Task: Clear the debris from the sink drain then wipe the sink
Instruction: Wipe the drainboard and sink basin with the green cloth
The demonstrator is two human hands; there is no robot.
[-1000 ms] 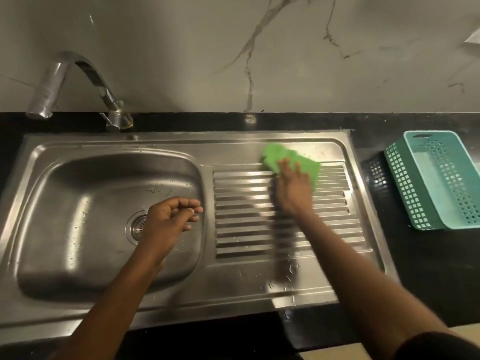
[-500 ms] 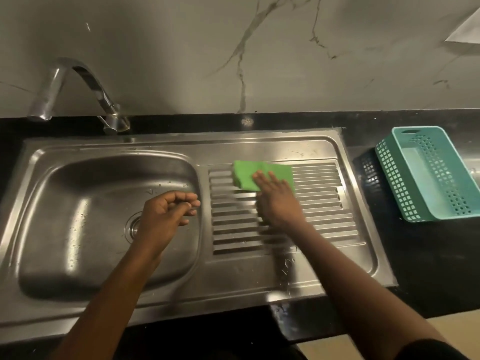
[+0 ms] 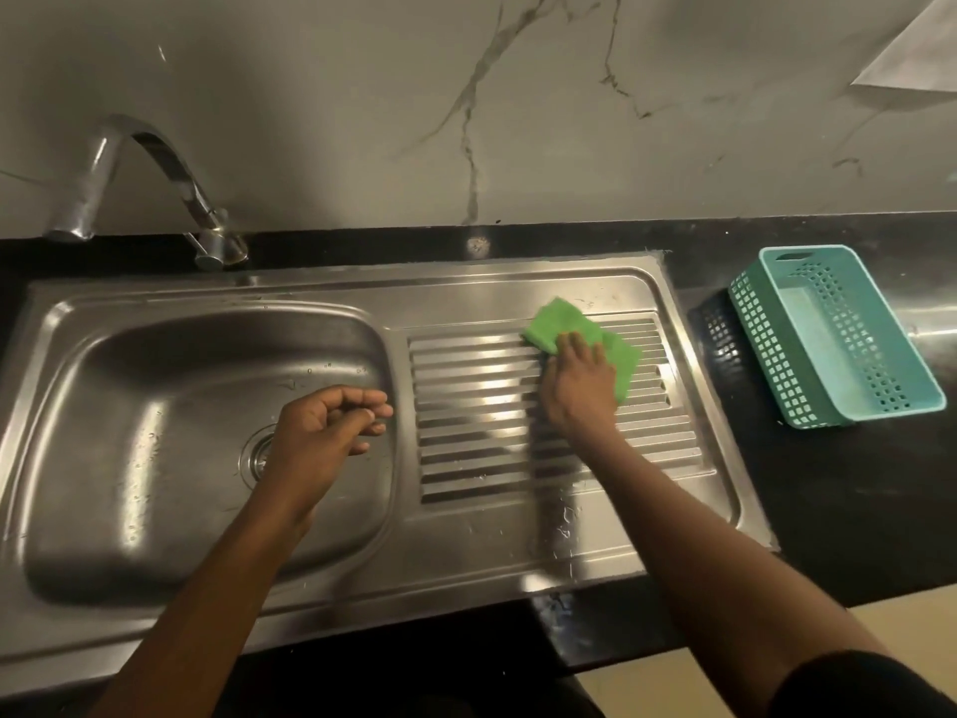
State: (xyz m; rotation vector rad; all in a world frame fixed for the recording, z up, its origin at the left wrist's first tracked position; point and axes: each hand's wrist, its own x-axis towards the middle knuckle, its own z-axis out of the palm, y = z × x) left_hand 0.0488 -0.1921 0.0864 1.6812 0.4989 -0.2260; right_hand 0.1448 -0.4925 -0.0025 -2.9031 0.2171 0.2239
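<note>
A teal plastic basket [image 3: 834, 334] with perforated walls and a slot handle at its far end sits on the black counter [image 3: 854, 489], at the right. Behind the counter rises a pale marble-look wall [image 3: 362, 95] streaked with dark veins. A pale sheet-like corner [image 3: 916, 49] juts in at the top right, too cut off to identify

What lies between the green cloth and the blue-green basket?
In the head view, only the steel rim of the sink and a strip of black counter lie between the green cloth and the basket; nothing stands there.
</note>
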